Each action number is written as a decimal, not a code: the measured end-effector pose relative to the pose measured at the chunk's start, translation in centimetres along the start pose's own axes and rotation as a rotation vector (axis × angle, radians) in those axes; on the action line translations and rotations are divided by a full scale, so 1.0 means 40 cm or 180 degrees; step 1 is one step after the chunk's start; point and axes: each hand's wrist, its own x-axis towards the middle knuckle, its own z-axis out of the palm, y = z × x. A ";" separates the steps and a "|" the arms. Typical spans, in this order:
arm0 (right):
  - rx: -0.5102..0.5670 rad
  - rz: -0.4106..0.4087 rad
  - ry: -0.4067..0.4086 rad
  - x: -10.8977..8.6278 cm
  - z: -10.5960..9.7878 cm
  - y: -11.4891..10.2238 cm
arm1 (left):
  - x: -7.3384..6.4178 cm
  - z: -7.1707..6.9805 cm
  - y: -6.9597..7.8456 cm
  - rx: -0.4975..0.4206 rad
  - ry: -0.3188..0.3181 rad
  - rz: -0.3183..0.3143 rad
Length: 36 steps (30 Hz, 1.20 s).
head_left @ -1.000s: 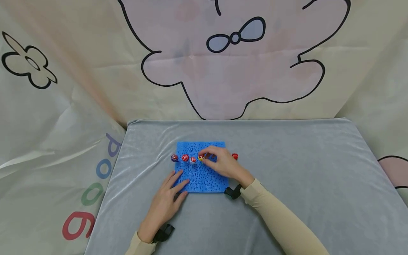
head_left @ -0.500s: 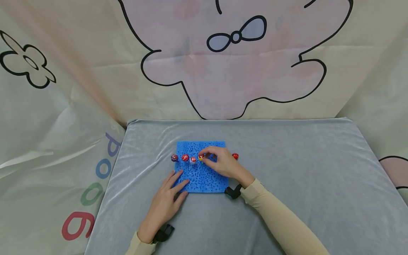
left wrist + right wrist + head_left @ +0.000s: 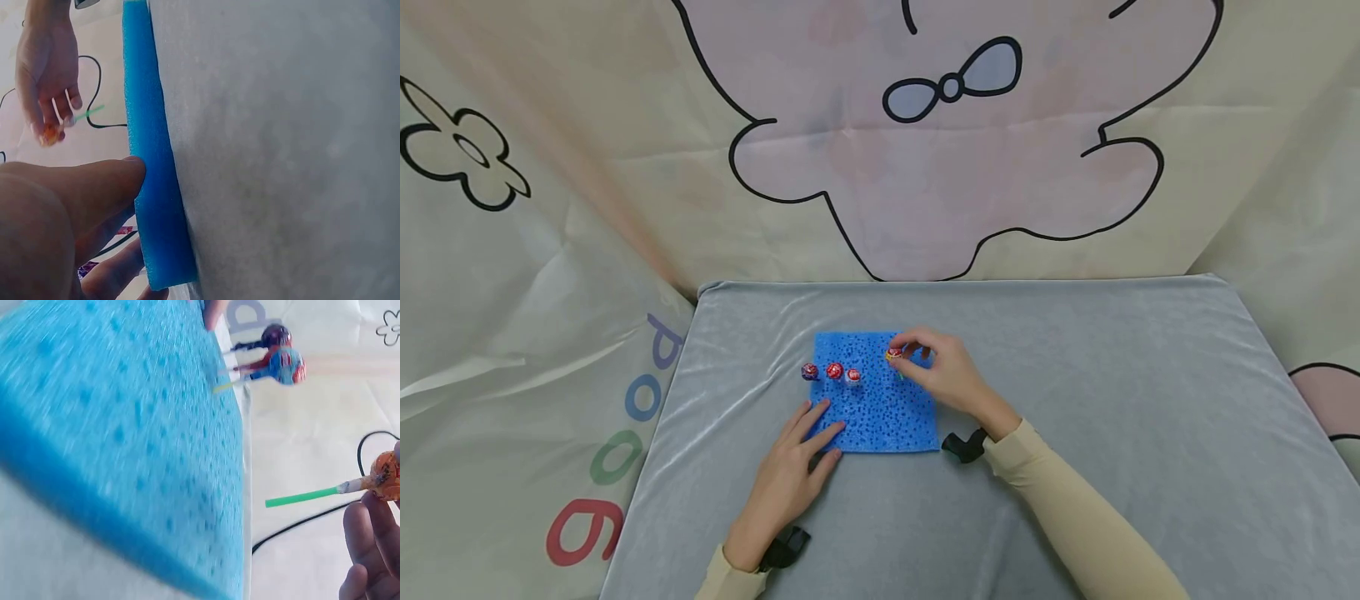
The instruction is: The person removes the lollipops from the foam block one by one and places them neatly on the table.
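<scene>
My right hand (image 3: 951, 375) pinches a lollipop (image 3: 893, 354) by its wrapped head, above the right part of a blue foam block (image 3: 880, 425). In the right wrist view the lollipop's orange wrapper (image 3: 384, 478) and green stick (image 3: 306, 497) show, the stick's lower end out of the foam. My left hand (image 3: 786, 475) rests on the block's near left corner, fingers spread, the thumb (image 3: 119, 178) against its side. Left of the held lollipop, a dark purple lollipop (image 3: 809, 372), a red one (image 3: 834, 371) and a red-and-white one (image 3: 853, 376) stand in a row in the foam.
A grey cloth (image 3: 1075, 375) covers the table under the block. A pale printed curtain (image 3: 925, 183) hangs right behind the table's far edge, with another at the left (image 3: 512, 333). The red lollipop seen earlier at the right is hidden behind my right hand.
My right hand has lifted the orange lollipop out of the row and moved it right and away from me. The left hand and the other visible lollipops have stayed in place.
</scene>
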 end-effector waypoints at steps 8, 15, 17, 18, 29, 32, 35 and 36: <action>-0.0091 0.0170 0.0374 -0.029 -0.079 0.030 | 0.000 -0.001 0.000 -0.0003 0.0002 -0.0012; -0.0167 0.0329 0.0691 -0.057 -0.140 0.059 | -0.001 -0.001 -0.001 -0.0040 0.0025 0.0019; -0.0197 0.0382 0.0758 -0.067 -0.152 0.069 | -0.002 0.000 -0.002 -0.0035 0.0033 0.0027; -0.0213 0.0395 0.0783 -0.071 -0.157 0.075 | -0.002 0.000 -0.002 -0.0034 0.0033 0.0030; -0.0619 0.0762 0.0757 -0.103 -0.191 0.099 | -0.003 0.003 0.000 -0.0034 0.0023 0.0012; -0.0701 0.0870 0.0737 -0.107 -0.194 0.106 | -0.002 0.003 0.001 -0.0031 0.0021 0.0009; -0.0731 0.0951 0.0724 -0.110 -0.194 0.114 | -0.003 0.001 0.003 -0.0026 0.0023 0.0015; -0.0744 0.0972 0.0713 -0.111 -0.194 0.118 | -0.003 0.001 0.004 -0.0030 0.0025 0.0018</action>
